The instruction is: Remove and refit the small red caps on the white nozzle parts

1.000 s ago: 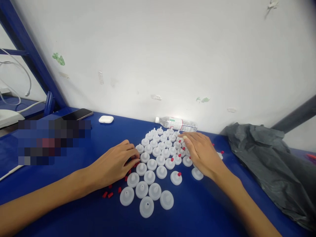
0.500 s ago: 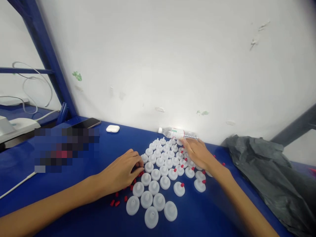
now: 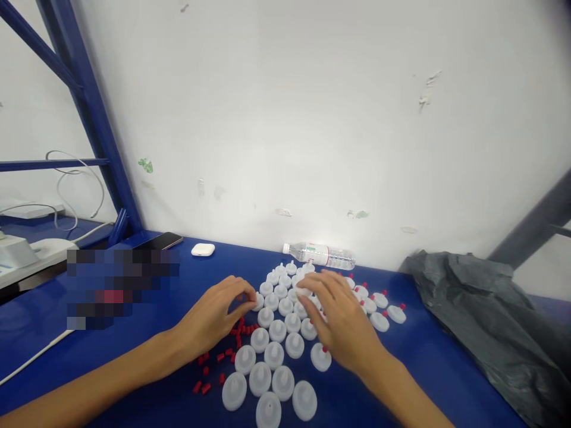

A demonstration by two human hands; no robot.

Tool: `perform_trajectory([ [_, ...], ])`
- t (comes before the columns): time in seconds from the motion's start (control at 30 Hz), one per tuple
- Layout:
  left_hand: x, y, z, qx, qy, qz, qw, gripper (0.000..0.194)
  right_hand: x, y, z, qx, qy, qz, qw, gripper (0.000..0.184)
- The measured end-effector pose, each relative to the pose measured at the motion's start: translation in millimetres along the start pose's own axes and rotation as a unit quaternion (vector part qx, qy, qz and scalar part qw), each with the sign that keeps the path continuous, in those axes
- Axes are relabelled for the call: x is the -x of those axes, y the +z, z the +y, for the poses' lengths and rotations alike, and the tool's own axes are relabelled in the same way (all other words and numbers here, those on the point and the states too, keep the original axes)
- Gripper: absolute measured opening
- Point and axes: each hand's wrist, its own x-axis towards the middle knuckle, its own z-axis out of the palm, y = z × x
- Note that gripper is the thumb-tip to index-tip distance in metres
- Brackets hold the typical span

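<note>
Many white round nozzle lids (image 3: 260, 379), each a disc with a short spout, are spread over the blue table. My left hand (image 3: 218, 312) is closed in a pinch at the left edge of the group, its fingertips beside a white lid; whatever is between them is too small to tell. Loose small red caps (image 3: 238, 336) lie beneath and in front of it. My right hand (image 3: 341, 312) reaches over the middle of the group, thumb and forefinger closed around the edge of a white lid (image 3: 304, 292). To its right are several lids with red-capped spouts (image 3: 380, 321).
A clear bottle (image 3: 319, 255) lies against the wall. On the left are a white earphone case (image 3: 203, 249), a phone (image 3: 165, 241), a blurred-out patch and a white cable (image 3: 38, 356). A dark grey plastic bag (image 3: 473, 297) covers the right side. Blue frame posts stand at the sides.
My right hand has come back from near the bottle, leftward and nearer to me, to a white lid in the group. My left hand stays pinched at the left edge. The view has tilted up slightly.
</note>
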Motion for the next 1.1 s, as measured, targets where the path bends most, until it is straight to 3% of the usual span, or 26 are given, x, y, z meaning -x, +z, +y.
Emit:
perform_trajectory([
  [0.13, 2, 2.2, 4, 0.065, 0.003, 0.047, 0.997, 0.016, 5, 8, -16, -0.027, -0.054, -0.086, 0.994, 0.028],
  [0.27, 7, 5.6, 11, 0.114, 0.063, 0.059, 0.990, 0.013, 8, 14, -18, -0.060, -0.070, -0.143, 0.985, 0.034],
  [0.4, 12, 7.8, 16, 0.121, 0.123, 0.068, 0.983, 0.015, 5, 16, -17, -0.098, -0.075, -0.136, 0.983, 0.027],
  [0.53, 13, 10.1, 16, 0.114, 0.140, 0.066, 0.981, 0.015, 5, 15, -20, -0.113, -0.083, -0.135, 0.981, 0.023],
  [0.87, 15, 10.2, 14, 0.092, 0.063, 0.070, 0.991, 0.016, 6, 13, -25, -0.102, -0.081, -0.072, 0.989, 0.031],
  [1.1, 14, 8.6, 14, 0.094, 0.079, 0.046, 0.991, 0.015, 11, 16, -23, -0.109, -0.076, -0.051, 0.990, 0.042],
])
